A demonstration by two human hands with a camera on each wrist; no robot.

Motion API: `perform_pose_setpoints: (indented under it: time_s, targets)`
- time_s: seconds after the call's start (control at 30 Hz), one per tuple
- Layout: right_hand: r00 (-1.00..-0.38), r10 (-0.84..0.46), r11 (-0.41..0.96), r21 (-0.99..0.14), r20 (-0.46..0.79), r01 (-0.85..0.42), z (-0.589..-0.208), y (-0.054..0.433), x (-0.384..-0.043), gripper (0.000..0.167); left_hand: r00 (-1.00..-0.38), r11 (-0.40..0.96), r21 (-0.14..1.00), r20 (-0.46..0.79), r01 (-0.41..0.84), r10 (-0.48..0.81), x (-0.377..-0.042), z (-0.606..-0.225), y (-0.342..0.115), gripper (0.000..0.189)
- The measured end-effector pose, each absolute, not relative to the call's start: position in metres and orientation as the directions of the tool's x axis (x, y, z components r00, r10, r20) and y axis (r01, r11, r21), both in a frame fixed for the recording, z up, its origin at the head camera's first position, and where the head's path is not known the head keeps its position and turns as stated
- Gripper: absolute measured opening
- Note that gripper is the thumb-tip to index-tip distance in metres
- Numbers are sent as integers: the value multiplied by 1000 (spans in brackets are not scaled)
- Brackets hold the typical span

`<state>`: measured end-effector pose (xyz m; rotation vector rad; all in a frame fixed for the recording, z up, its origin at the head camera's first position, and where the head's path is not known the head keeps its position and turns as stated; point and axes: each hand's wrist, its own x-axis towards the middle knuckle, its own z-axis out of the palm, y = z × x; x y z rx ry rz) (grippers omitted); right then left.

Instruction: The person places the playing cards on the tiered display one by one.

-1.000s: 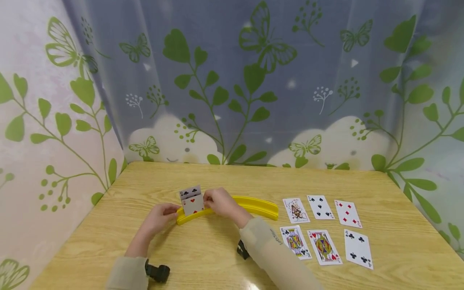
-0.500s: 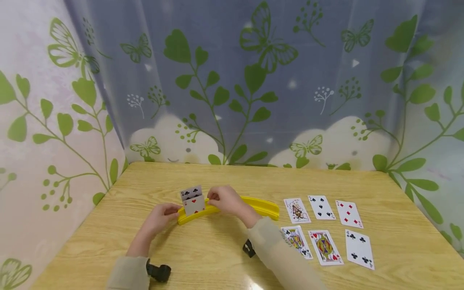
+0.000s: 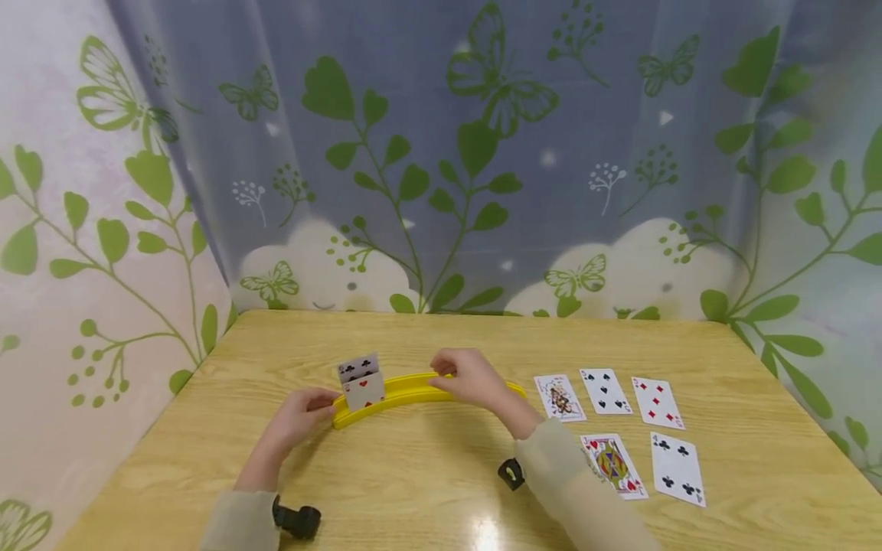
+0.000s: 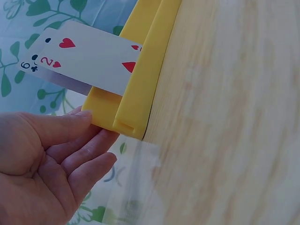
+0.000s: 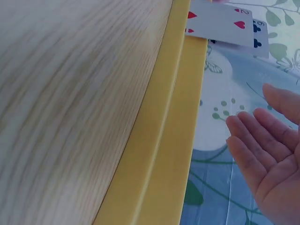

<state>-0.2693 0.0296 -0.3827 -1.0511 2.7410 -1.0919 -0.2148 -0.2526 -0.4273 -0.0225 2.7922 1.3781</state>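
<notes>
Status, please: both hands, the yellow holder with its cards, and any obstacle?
Left hand pinches end of yellow holder. Right hand open near holder, holding nothing. Two of hearts stands in front of clubs card in holder. No obstacle seen.

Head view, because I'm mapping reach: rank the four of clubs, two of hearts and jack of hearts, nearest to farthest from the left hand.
1. Two of hearts: in the yellow holder, beside the left hand.
2. Jack of hearts: right, on the table.
3. Four of clubs: farther right.
</notes>
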Motion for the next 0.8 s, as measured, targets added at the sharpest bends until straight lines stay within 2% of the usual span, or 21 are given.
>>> perform_pose_setpoints:
  time_s: [0.3,0.8]
  targets:
    - [-852,-478,608,-619,214,-497,-381,77,-261,18,-1000,610,792,-14,-4,12,-214,-427,-252,22]
    - [-895,-374,714,-541,241,-444,-379,173,-252,22,-1000,618,786,5,17,22,-215,-429,-251,22]
